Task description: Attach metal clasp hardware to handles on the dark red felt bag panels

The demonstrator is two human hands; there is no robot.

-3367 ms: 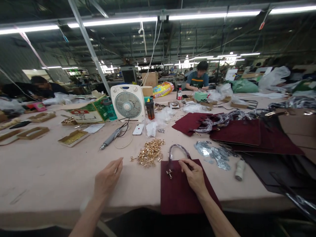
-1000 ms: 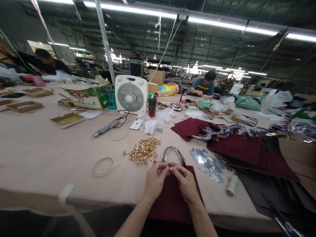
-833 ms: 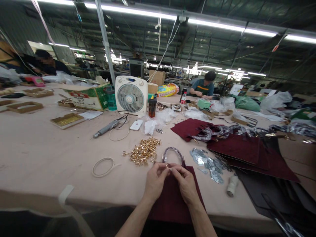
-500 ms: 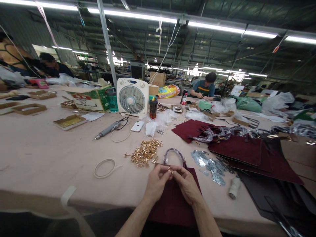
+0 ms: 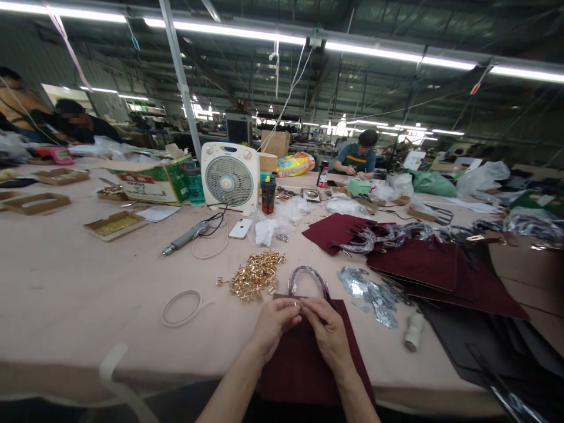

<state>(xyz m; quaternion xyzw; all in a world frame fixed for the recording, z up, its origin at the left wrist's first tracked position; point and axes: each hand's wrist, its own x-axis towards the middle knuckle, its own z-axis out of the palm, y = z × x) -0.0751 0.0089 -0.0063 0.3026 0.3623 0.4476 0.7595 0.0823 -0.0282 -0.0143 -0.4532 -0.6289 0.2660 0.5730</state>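
Over a dark red bag panel [image 5: 304, 364], my left hand [image 5: 274, 323] and my right hand [image 5: 325, 329] meet with fingers pinched together. Between the fingertips a small gold metal fitting [image 5: 296, 304] barely shows; the fingers hide most of it. Just beyond the hands, the panel's arched handle [image 5: 304, 269], wrapped in clear plastic, rises from its top edge. A pile of similar gold fittings [image 5: 253, 276] lies on the table to the upper left of my hands. To the right are scattered flat silver metal plates [image 5: 372, 294].
Stacked dark red panels [image 5: 418, 267] with wrapped handles cover the right side, near a white spool [image 5: 414, 330]. On the left lie a tape roll [image 5: 183, 308] and a corded power screwdriver [image 5: 185, 238]. Behind stand a fan [image 5: 229, 176] and a drink bottle [image 5: 268, 194]. A co-worker [image 5: 359, 155] sits across.
The view has turned slightly right. My hands stay together over the panel, fingers shifted around the fitting, which shows less now; the left fingers are curled more.
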